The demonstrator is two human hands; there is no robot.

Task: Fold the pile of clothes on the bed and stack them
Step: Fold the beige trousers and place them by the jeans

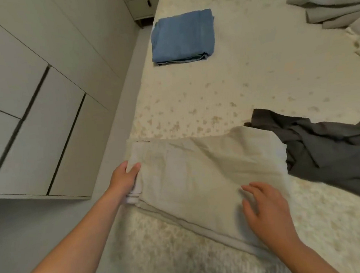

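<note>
Hands work the beige folded cloth garment (198, 173) lying between them on the patterned cream bed (235, 85): left hand (124, 178) grips its folded end, right hand (267, 211) hovers spread above its near edge.

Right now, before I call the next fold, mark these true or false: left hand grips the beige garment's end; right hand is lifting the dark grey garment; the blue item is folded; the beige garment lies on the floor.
1. The left hand grips the end of the beige garment. True.
2. The right hand lifts the dark grey garment. False: it is over the beige garment with fingers spread; the grey one lies crumpled beside it.
3. The blue item is folded. True.
4. The beige garment lies on the floor. False: it is on the bed.
</note>
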